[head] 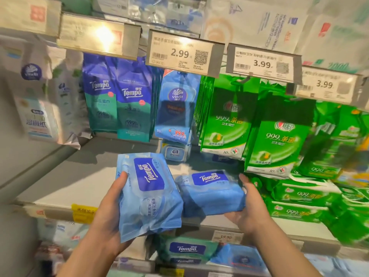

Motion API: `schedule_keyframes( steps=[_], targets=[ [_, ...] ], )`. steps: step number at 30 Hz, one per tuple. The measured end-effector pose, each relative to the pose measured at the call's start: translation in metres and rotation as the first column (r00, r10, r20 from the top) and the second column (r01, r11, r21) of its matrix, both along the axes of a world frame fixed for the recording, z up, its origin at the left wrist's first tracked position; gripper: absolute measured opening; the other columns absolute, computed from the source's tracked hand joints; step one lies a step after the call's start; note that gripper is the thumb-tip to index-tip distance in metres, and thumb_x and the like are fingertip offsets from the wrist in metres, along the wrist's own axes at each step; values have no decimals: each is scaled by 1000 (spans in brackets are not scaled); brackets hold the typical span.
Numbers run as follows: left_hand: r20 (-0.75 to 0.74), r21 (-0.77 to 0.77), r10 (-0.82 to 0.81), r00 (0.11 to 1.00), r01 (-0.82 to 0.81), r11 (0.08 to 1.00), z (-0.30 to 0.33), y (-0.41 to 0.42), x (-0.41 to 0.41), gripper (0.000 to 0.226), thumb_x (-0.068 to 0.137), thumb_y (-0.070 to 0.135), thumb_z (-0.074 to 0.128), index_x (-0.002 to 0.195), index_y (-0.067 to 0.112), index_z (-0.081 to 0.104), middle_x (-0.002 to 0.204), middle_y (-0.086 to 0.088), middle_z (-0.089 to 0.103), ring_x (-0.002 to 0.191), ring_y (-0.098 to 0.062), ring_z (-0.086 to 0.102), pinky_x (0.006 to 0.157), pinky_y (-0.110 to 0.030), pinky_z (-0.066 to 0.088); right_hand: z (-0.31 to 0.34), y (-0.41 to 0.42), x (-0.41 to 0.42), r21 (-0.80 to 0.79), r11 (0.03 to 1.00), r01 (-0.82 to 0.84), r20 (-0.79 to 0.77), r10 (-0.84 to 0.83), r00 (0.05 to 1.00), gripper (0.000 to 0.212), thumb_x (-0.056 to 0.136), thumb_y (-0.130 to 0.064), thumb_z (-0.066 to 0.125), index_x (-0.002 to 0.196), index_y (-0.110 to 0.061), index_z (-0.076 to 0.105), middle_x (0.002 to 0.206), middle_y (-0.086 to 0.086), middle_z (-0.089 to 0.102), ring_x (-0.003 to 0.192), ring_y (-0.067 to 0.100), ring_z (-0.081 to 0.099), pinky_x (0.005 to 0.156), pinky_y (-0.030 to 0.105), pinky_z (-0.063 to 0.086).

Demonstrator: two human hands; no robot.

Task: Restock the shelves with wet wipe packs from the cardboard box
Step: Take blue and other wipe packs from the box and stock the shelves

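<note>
My left hand (111, 204) grips a light blue Tempo wet wipe pack (148, 194) from its left side and underneath, holding it tilted in front of the grey shelf (65, 188). My right hand (250, 208) holds a second light blue Tempo pack (209, 194) from its right side and below, at the shelf's front edge. The two packs touch side by side. The cardboard box is out of view.
Small Tempo (117, 98), Vinda (176, 108) and green wipe packs (277, 144) hang from hooks above the shelf. Stacked green packs (303, 198) lie on the shelf right of my right hand. Price tags (181, 53) run along the upper rail. More packs (186, 249) sit on the shelf below.
</note>
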State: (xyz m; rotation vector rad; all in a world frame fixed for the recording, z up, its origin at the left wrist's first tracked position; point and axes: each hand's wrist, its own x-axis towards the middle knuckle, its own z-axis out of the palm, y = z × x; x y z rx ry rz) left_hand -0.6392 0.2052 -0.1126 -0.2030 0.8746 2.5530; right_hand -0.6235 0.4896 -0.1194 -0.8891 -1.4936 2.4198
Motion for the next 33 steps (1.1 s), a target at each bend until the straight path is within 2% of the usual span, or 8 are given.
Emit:
schedule_keyframes(
  steps=[4, 9, 15, 19, 24, 27, 29, 33],
  targets=[
    [-13, -23, 35, 999, -35, 999, 1, 4, 3, 52, 92, 54, 60, 126, 17, 72, 122, -18, 73, 93, -37, 75, 98, -55, 52, 6, 21, -1, 150, 968, -203, 191, 173, 966, 10, 80, -29, 66, 77, -19, 68, 68, 9, 67, 64, 28, 64, 64, 35, 53],
    [-7, -21, 37, 999, -37, 999, 1, 4, 5, 52, 90, 54, 62, 125, 17, 72, 122, -17, 73, 94, -36, 75, 85, -60, 57, 10, 25, -8, 264, 901, -344, 294, 264, 919, 56, 56, -52, 85, 99, -19, 72, 89, 14, 76, 81, 33, 70, 66, 39, 58],
    [3, -13, 30, 1000, -30, 999, -3, 1, 4, 61, 91, 57, 62, 137, 18, 65, 132, -16, 69, 121, -38, 66, 108, -59, 46, -2, 20, -24, 543, 828, -137, 139, 72, 988, 60, 79, -41, 85, 120, -4, 61, 102, 13, 74, 83, 24, 68, 70, 34, 54],
    [-1, -8, 38, 999, -38, 999, -5, 0, 3, 59, 90, 56, 65, 136, 20, 65, 131, -16, 69, 122, -39, 66, 106, -57, 47, 8, 28, -18, 869, 395, -298, 320, 9, 947, 54, 83, -48, 80, 98, 0, 60, 83, 7, 59, 63, 8, 48, 46, 14, 35],
    [-18, -21, 33, 999, -34, 999, -7, 3, 1, 55, 91, 57, 64, 133, 21, 68, 127, -14, 72, 115, -38, 69, 100, -56, 52, 10, 33, -12, 897, 204, -392, 400, 1, 917, 41, 92, -33, 72, 113, 2, 66, 105, 21, 63, 102, 37, 63, 76, 32, 45],
    [-36, -40, 11, 999, -12, 999, -10, 3, -1, 55, 91, 58, 62, 132, 21, 68, 126, -14, 72, 112, -38, 71, 98, -55, 54, -8, 31, -7, 957, 212, -197, 212, -48, 976, 58, 78, -22, 83, 126, -2, 55, 119, 19, 55, 123, 40, 50, 96, 39, 46],
    [-44, -51, -11, 999, 9, 999, -13, 3, -3, 56, 91, 58, 62, 133, 22, 68, 128, -14, 71, 115, -38, 70, 100, -56, 52, -23, 24, 0, 996, -10, -91, 90, -99, 991, 74, 73, -25, 85, 136, -6, 53, 134, 29, 48, 135, 43, 33, 115, 47, 32],
    [-54, -24, -71, 996, 69, 997, -16, 1, -8, 55, 94, 57, 60, 135, 22, 67, 131, -13, 70, 117, -37, 69, 100, -56, 53, -43, -12, 15, 889, -448, 89, -119, -38, 992, 52, 75, -28, 81, 124, -16, 67, 114, 21, 57, 104, 40, 50, 88, 48, 42]
  ],
)
